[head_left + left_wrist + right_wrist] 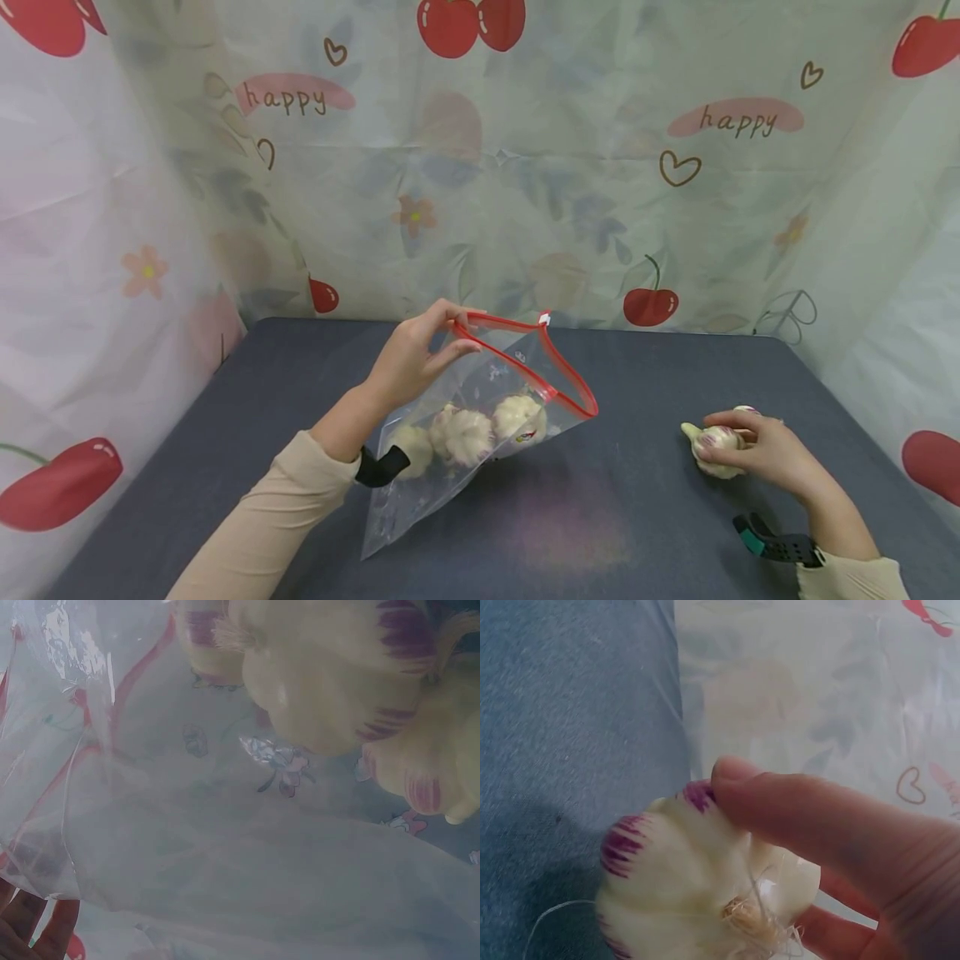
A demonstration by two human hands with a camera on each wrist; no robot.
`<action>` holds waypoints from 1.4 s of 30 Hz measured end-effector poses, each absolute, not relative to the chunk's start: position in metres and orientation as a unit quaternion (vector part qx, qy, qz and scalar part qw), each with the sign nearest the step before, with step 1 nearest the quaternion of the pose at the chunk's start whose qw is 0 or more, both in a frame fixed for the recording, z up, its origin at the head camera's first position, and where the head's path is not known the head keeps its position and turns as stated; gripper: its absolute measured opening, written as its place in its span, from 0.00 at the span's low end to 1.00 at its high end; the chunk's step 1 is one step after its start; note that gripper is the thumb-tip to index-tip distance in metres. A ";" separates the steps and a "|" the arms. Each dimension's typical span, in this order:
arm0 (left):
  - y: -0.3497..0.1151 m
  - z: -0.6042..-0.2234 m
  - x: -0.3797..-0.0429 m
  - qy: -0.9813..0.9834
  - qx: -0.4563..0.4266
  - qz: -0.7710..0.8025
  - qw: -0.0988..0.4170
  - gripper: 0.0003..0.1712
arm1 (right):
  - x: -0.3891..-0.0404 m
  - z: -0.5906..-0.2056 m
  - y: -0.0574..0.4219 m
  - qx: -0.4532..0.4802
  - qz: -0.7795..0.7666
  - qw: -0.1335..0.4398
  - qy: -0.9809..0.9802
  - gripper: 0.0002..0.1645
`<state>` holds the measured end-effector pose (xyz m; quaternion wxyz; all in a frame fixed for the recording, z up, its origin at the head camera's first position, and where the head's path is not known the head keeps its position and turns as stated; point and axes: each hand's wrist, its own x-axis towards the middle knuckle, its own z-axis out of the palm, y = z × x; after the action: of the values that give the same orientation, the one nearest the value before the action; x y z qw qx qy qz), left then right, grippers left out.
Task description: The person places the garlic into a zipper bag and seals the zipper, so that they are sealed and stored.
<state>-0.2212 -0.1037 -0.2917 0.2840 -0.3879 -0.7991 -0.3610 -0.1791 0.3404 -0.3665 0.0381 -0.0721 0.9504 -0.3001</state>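
My left hand [420, 350] pinches the red-edged rim of a clear slider zip bag [442, 508], whose mouth gapes to the right. Several garlic bulbs [461, 435] lie inside; their purple-streaked skins, like this garlic bulb [337, 675], show through the plastic in the left wrist view. At the right of the table my right hand [776, 450] holds another garlic bulb [717, 450] between thumb and fingers. The right wrist view shows the thumb on this garlic bulb [667, 877], its dry roots facing the camera. A purple-white piece [746, 409] peeks out behind that hand, mostly hidden.
A dark grey table [600, 533] lies under both hands. Printed curtains [495, 192] with cherries and hearts enclose its back and sides. Some thin wire or string [787, 312] is near the back right corner. Each wrist carries a black strap [783, 546].
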 end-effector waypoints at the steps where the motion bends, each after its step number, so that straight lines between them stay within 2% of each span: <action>1: -0.104 -0.292 -0.221 -0.799 -0.388 -0.361 0.284 0.17 | -0.179 -0.365 0.339 -0.072 -0.304 0.036 0.949 0.33; 42: -0.103 -0.289 -0.220 -0.796 -0.393 -0.358 0.288 0.17 | -0.178 -0.322 0.301 -0.062 -0.342 -0.027 0.937 0.31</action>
<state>-0.2203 -0.1028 -0.2895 0.2883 -0.3933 -0.7963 -0.3579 -0.1777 0.3011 -0.3219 -0.0275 -0.0623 0.9371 -0.3423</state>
